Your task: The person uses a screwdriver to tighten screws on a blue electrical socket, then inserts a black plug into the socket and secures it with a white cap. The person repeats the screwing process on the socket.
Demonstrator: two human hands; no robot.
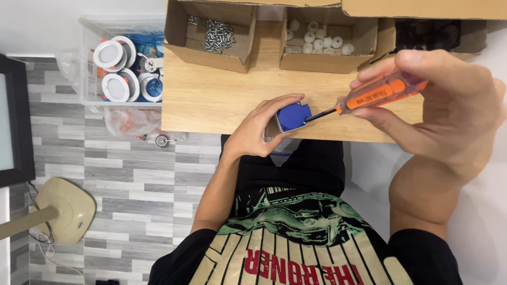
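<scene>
Left hand [260, 132] grips small blue plastic part [291, 116] by its edges (likely light, rigid); right hand [443, 103] clenched round orange screwdriver [369, 96] handle

Counts at the wooden bench

Two hands are seen, the left hand [261, 129] and the right hand [449, 100]; one blue socket block [291, 116] and one orange-handled screwdriver [377, 94] are counted. Three open cardboard boxes are set in a row: a screw box [211, 50], a box of white plastic caps [327, 60], and a third box [472, 37] with dark contents. About four round white downlights [113, 71] are counted in one clear plastic bin [87, 63]; the screws and caps are too many to number.
</scene>
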